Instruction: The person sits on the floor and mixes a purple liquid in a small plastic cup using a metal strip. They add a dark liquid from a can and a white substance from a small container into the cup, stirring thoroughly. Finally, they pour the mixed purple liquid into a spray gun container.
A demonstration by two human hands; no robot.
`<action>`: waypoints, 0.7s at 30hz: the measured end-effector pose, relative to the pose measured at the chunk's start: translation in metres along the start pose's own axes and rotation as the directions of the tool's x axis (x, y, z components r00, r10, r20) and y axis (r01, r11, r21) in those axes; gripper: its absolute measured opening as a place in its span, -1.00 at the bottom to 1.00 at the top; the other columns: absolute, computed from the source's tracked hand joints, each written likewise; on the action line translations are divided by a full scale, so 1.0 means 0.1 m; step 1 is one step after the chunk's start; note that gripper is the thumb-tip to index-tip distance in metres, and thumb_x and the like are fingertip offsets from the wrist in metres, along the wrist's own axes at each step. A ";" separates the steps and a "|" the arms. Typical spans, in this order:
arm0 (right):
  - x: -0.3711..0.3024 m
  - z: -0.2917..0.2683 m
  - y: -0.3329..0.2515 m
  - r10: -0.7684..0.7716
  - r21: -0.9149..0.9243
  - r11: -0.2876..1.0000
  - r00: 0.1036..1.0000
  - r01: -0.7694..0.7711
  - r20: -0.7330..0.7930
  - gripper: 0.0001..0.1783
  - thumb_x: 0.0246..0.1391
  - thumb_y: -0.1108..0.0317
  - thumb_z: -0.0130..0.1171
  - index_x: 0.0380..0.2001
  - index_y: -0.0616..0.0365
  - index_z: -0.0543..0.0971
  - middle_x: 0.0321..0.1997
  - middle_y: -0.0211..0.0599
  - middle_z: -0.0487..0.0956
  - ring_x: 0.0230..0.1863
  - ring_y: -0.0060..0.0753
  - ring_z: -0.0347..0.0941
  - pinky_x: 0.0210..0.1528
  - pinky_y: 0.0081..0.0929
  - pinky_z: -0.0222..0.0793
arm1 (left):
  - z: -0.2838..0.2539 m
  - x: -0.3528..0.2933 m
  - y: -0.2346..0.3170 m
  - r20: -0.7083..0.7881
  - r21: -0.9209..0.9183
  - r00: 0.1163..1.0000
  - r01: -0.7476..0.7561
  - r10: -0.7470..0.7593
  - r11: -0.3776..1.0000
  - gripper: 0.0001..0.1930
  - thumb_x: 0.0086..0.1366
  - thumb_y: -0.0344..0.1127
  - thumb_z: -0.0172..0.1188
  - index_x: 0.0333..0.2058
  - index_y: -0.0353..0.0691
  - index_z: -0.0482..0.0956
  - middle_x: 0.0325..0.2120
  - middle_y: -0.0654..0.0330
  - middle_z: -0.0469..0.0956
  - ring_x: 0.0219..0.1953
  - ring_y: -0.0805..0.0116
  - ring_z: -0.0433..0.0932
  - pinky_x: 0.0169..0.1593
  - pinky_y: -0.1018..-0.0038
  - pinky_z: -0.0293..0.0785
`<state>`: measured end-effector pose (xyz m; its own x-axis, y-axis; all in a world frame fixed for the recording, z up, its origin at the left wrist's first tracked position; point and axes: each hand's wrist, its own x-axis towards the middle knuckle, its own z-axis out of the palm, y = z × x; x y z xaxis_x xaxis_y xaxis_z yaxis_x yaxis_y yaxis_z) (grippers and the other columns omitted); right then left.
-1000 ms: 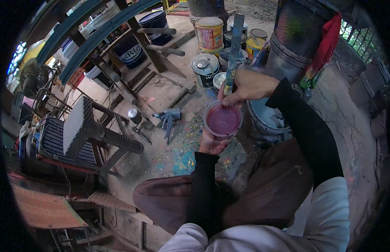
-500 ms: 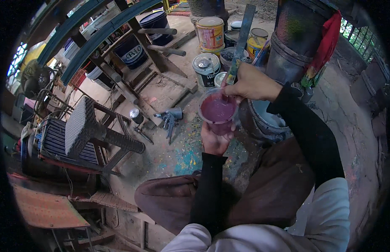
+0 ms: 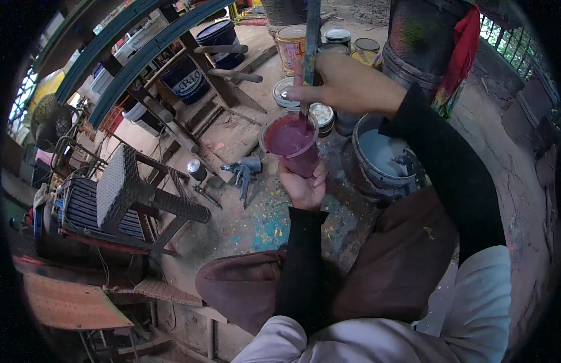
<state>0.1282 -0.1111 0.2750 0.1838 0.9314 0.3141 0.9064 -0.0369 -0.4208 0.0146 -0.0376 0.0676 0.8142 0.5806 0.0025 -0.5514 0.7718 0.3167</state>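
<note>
A cup (image 3: 300, 158) of purple paint (image 3: 285, 136) is being held above the floor (image 3: 232, 233), with the left hand (image 3: 303, 187) gripping it low down. The right hand (image 3: 350, 83) is pinching a flat stick (image 3: 312, 36) that is dipping into the paint. A spray gun (image 3: 244, 175) is lying to the left; a bucket (image 3: 373, 182) is standing to the right.

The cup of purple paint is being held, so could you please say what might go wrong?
Only the left hand supports the cup, so a slip could spill the paint. The long stick in the right hand reaches into the cup and might tip it. Splashes might reach the spray gun nearby.
</note>
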 end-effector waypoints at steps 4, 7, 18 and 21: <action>0.02 -0.02 0.02 -0.071 -0.113 0.991 0.997 0.075 0.040 -0.51 0.08 0.02 -0.01 -0.56 0.31 0.52 -0.67 -0.11 0.46 -0.60 -0.20 0.41 -0.48 -0.34 0.31 | 0.07 -0.01 0.09 0.051 -0.007 0.985 0.166 -0.166 0.986 -0.56 0.24 0.01 -0.25 -0.17 -0.27 0.31 -0.37 0.01 0.41 -0.73 0.48 0.17 -0.79 0.66 0.03; 0.03 0.03 0.03 -0.114 -0.039 0.993 0.993 0.114 0.025 -0.53 0.08 0.05 -0.03 -0.58 0.29 0.51 -0.70 -0.18 0.45 -0.60 -0.25 0.42 -0.49 -0.38 0.32 | 0.03 0.03 0.12 0.015 0.008 0.978 0.210 -0.210 0.978 -0.59 0.23 -0.04 -0.24 -0.14 -0.26 0.29 -0.34 -0.02 0.41 -0.72 0.48 0.18 -0.80 0.67 0.02; 0.16 -0.24 -0.02 -0.619 -0.726 0.534 0.785 0.433 0.012 -0.86 -0.09 0.38 0.08 -0.49 0.22 0.56 -0.54 -0.07 0.52 -0.47 -0.20 0.52 -0.44 -0.33 0.42 | 0.15 0.04 0.17 0.069 -0.005 0.948 0.312 -0.311 0.950 -0.52 0.23 -0.01 -0.29 -0.09 -0.29 0.28 -0.36 -0.05 0.44 -0.77 0.47 0.18 -0.81 0.68 0.00; 0.27 -0.27 0.03 -0.704 -0.724 0.510 0.709 0.464 -0.042 -0.87 -0.09 0.40 0.09 -0.49 0.23 0.55 -0.56 -0.14 0.53 -0.49 -0.26 0.52 -0.46 -0.34 0.42 | 0.13 0.05 0.16 0.087 -0.002 0.941 0.330 -0.328 0.944 -0.51 0.24 0.00 -0.32 -0.07 -0.29 0.27 -0.35 -0.09 0.43 -0.77 0.48 0.19 -0.81 0.70 0.01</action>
<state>0.1460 -0.0958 0.3049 -0.4918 0.6710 0.5549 0.8233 0.1510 0.5471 0.0118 -0.0258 0.0849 0.9626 0.2703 -0.0196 -0.2524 0.9206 0.2979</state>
